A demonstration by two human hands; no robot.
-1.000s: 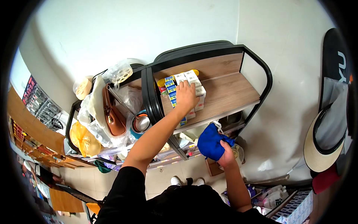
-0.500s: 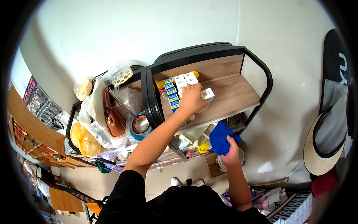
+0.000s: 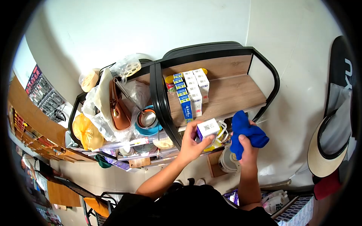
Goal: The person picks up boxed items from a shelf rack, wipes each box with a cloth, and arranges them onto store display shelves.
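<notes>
A small white and purple box (image 3: 208, 128) is gripped between the thumb and fingers of my left hand (image 3: 191, 144), in front of the shelf's edge. My right hand (image 3: 249, 150) is closed round a bunched blue cloth (image 3: 246, 135), to the right of the box. On the wooden shelf (image 3: 233, 92) stand rows of white boxes (image 3: 194, 94) beside a row of blue and yellow boxes (image 3: 185, 105). A red and yellow package (image 3: 170, 86) lies partly hidden behind them.
Left of the black frame (image 3: 160, 98) are a brown bag (image 3: 120, 113), a yellow plastic bag (image 3: 87, 132) and nested bowls with a ladle (image 3: 148, 119). A white bucket (image 3: 228, 160) stands below. A straw visor (image 3: 324, 147) hangs at right.
My left hand has lifted a white box off the shelf and drawn it back towards me. My right hand and the blue cloth have shifted right. The view has moved slightly.
</notes>
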